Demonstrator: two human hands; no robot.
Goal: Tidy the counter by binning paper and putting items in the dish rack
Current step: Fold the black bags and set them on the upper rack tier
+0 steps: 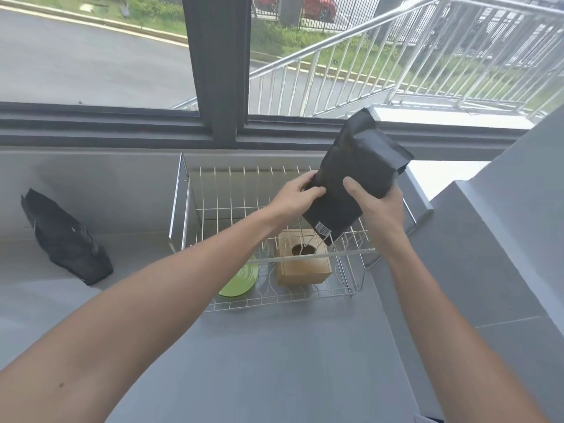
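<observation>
A black foil pouch (357, 160) with a barcode label at its lower corner is held tilted above the wire dish rack (180, 209). My left hand (297, 196) grips its left edge and my right hand (377, 206) grips its right side. Inside the rack a brown cardboard box (303, 265) with a round hole on top sits at the front right, and a green plate (238, 280) leans at the front left. A second black pouch (65, 239) lies on the grey counter far to the left.
The grey counter (274, 361) runs along a low wall under a dark-framed window (216, 71). A raised grey ledge (494, 239) borders the rack on the right. No bin or paper is in view.
</observation>
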